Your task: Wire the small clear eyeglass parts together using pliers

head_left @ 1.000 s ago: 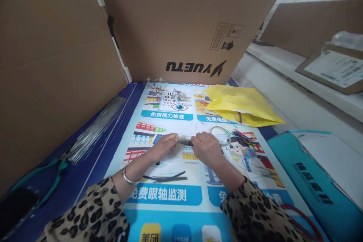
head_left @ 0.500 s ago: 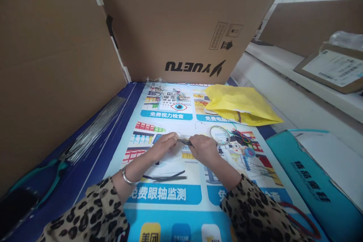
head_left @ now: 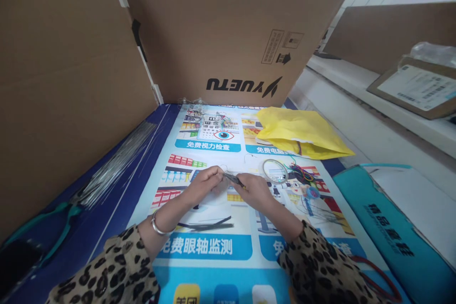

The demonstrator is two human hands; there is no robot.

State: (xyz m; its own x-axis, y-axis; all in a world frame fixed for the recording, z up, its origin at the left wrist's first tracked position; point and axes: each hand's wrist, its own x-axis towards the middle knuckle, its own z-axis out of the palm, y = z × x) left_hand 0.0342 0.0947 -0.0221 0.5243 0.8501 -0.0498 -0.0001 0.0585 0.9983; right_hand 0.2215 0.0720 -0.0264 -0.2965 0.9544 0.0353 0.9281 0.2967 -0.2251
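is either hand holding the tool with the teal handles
No, the teal-handled tool lies off to the left on the blue surface, apart from both the left hand and the right hand.

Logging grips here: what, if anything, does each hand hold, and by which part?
The right hand holds a dark, plier-like tool by its handle end, tip toward the left hand. Whether the left hand pinches anything cannot be made out.

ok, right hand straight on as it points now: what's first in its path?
Likely the left hand: the right hand points up-left along the dark plier-like tool it grips, whose tip appears to end there. Depth is hard to judge.
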